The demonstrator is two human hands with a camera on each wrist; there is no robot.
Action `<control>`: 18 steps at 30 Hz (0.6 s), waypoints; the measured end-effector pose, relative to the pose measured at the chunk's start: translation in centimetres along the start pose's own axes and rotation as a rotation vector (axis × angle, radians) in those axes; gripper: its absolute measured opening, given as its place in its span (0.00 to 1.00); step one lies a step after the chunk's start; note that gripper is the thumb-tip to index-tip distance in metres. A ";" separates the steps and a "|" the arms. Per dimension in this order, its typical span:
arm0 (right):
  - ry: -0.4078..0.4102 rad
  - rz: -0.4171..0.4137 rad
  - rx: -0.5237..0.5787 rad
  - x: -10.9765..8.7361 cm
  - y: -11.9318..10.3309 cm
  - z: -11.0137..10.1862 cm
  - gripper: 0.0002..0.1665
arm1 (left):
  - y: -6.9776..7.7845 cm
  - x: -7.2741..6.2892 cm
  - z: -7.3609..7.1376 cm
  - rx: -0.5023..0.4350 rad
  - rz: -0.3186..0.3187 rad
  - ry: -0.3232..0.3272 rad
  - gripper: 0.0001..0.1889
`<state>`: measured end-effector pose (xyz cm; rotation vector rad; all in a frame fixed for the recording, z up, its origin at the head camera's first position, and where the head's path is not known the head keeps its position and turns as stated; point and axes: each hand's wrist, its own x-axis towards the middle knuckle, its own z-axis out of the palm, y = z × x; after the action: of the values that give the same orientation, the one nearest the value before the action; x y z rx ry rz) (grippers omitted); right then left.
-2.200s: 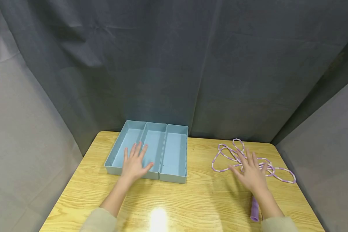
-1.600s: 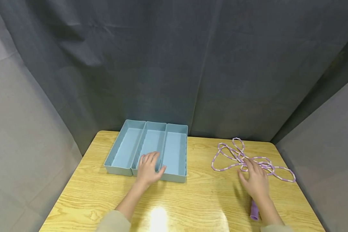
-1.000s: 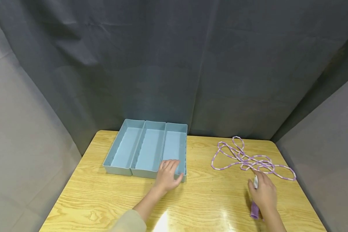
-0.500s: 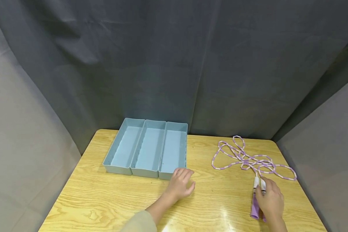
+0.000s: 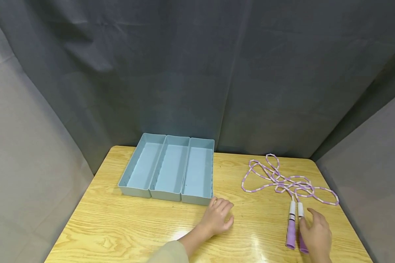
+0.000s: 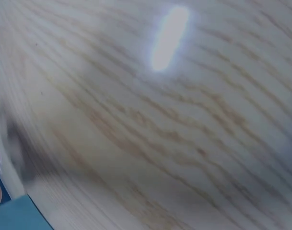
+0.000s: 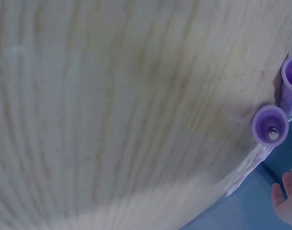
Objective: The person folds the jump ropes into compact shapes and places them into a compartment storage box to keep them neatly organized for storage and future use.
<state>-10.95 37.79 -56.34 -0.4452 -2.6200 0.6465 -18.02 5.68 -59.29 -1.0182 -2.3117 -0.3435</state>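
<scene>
On the table's right lies a jump rope with purple-and-white beads and two white-and-purple handles (image 5: 291, 233), side by side and pointing toward me. My right hand (image 5: 317, 233) is just right of the right-hand handle, fingers loosely bent. Its thumb overlaps that handle; whether it touches, I cannot tell. The right wrist view shows the hollow end of a purple handle (image 7: 270, 125). My left hand (image 5: 218, 218) hovers with relaxed fingers near the front corner of the rightmost blue tray (image 5: 197, 200) and grips nothing.
Three long blue trays stand side by side at the back left of the wooden table (image 5: 118, 226). A dark grey curtain (image 5: 184, 73) hangs behind the table, with light grey cloth (image 5: 372, 182) on both sides.
The left hand has moved right from over the trays to their front right corner. The right hand has drawn back from the beads to beside the handles, uncovering both. Rope and trays stay put.
</scene>
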 end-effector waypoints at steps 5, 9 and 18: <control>0.024 0.026 0.015 -0.4 0.4 -0.1 0.23 | 1.5 0.5 0.3 -0.016 0.037 -0.047 0.18; 0.034 0.043 0.018 -0.7 0.6 -0.1 0.23 | 2.7 0.9 0.6 -0.015 0.059 -0.119 0.18; 0.019 0.068 0.036 -1.4 1.0 -0.2 0.23 | 4.9 1.5 1.3 -0.007 0.083 -0.363 0.20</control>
<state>-9.41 38.17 -57.07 -0.5284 -2.5804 0.7064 -15.76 10.50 -59.40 -1.2625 -2.5756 -0.1405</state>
